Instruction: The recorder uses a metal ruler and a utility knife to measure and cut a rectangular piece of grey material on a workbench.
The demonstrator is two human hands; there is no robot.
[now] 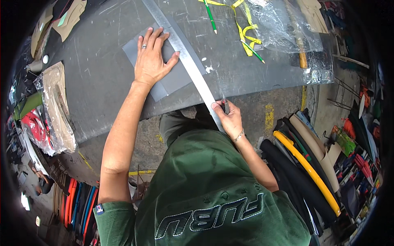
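A long metal ruler (186, 61) lies slantwise over a dark grey sheet (180, 78) on the worktable (102, 94), and its near end juts past the table edge. My left hand (152, 57) rests flat on the sheet with fingers spread, its fingertips and thumb against the ruler's left edge. At the near end, my right hand (228, 119) grips a utility knife (225, 105), its thin blade pointing away from me above the table edge. The right thumb and fingers also touch the ruler there. Part of the knife is hidden inside the hand.
Two green pencils (211, 18) and a yellow tape measure (242, 28) lie at the far right, beside clear plastic film (283, 28). Brown paper pattern pieces (69, 18) sit far left, with a plastic-wrapped bundle (57, 106) nearer. Material rolls (308, 168) stand on the floor at right.
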